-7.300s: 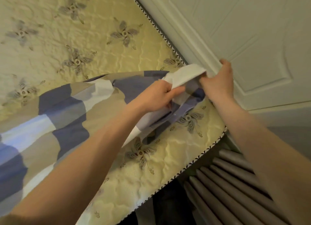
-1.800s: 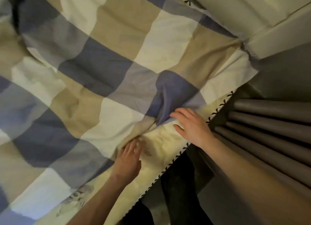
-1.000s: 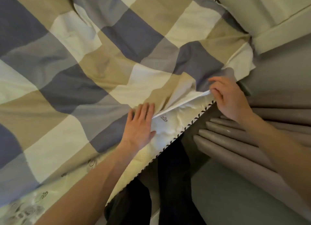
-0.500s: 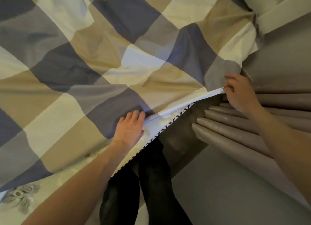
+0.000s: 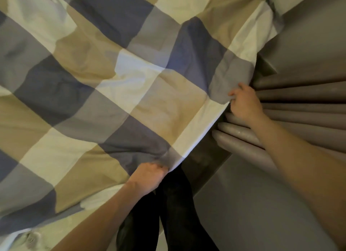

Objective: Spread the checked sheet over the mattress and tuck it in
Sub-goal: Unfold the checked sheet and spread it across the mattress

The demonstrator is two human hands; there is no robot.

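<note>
Along bed edge: left hand [image 5: 148, 176] and right hand [image 5: 244, 102] both fisted on checked sheet [image 5: 131, 85] hem.

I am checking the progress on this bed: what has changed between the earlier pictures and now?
The checked sheet was pulled outward over the mattress; its edge now hides the trimmed border that was bare before. The left hand, flat earlier, now grips the edge; the right hand moved further along it. Unchanged: a strip of mattress near the left arm is uncovered, nothing tucked.
</note>
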